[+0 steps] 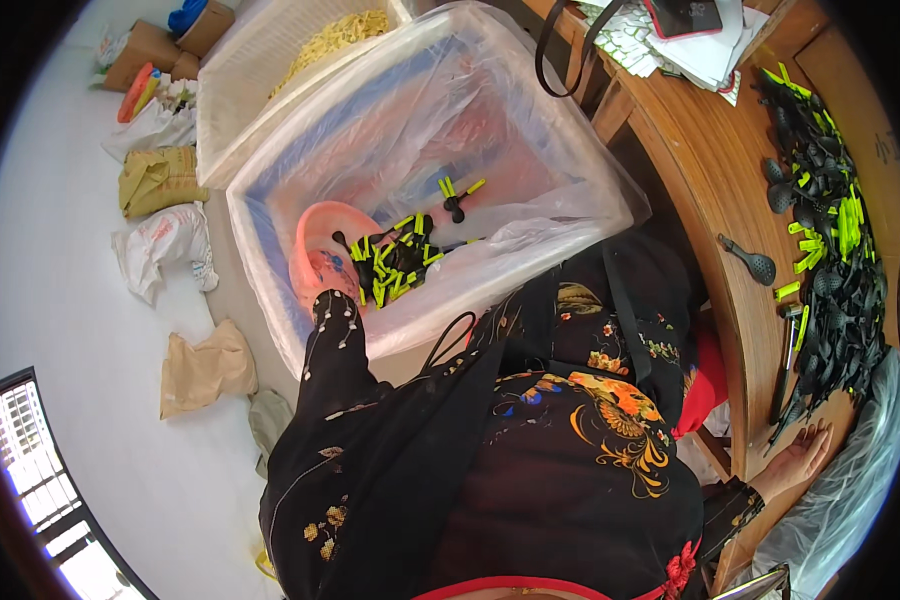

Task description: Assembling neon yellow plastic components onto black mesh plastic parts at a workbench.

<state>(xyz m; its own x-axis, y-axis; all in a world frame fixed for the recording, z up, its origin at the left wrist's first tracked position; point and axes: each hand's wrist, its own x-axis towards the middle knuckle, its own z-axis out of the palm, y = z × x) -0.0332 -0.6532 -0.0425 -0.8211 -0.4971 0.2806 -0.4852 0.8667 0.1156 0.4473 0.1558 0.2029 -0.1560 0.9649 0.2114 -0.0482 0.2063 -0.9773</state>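
Observation:
My right hand (802, 458) rests at the near end of the wooden table, palm showing and fingers apart, with nothing in it. Beside its fingertips lies the near end of a long pile of black spoon-like pieces (842, 300) with lime-green parts. One black spoon with a dimpled or perforated bowl (755, 265) lies apart from the pile. My left sleeve reaches the pink plastic basket (310, 225) inside a plastic-lined crate; I cannot make out the left hand's fingers there. Black pieces with lime-green ends (400, 262) are heaped beside the basket, and a few more (455, 200) lie farther off.
The crate (440, 320) is draped in clear plastic film. Behind it stands a white crate (220, 140) with yellowish contents (340, 45). Papers and a phone (685, 15) lie at the table's far end. Bags (205, 370) line the floor on the left; clear plastic (840, 490) hangs near right.

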